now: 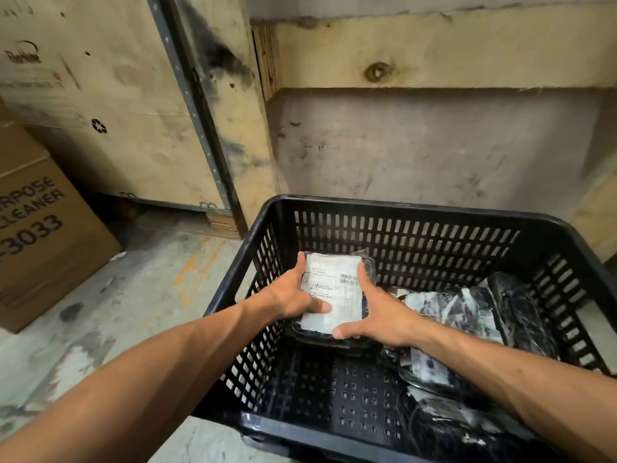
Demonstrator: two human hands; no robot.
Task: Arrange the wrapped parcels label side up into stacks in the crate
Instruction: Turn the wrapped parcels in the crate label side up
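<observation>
A black slotted plastic crate (pixel 417 208) stands on the floor in front of me. Inside it at the far left lies a dark wrapped parcel (pixel 337 289) with its white label facing up. My left hand (pixel 293 292) grips its left edge, thumb on the label. My right hand (pixel 377 312) holds its right edge, thumb at the near corner. The parcel sits on top of at least one other dark parcel. Several more wrapped parcels (pixel 467 315) lie jumbled along the crate's right side, some tilted.
A cardboard box (pixel 36 235) printed with "CLEANER" stands on the concrete floor (pixel 133 295) at left. Large plywood crates (pixel 434 55) rise behind the black crate and at back left. The near left of the crate's perforated bottom (pixel 350 396) is bare.
</observation>
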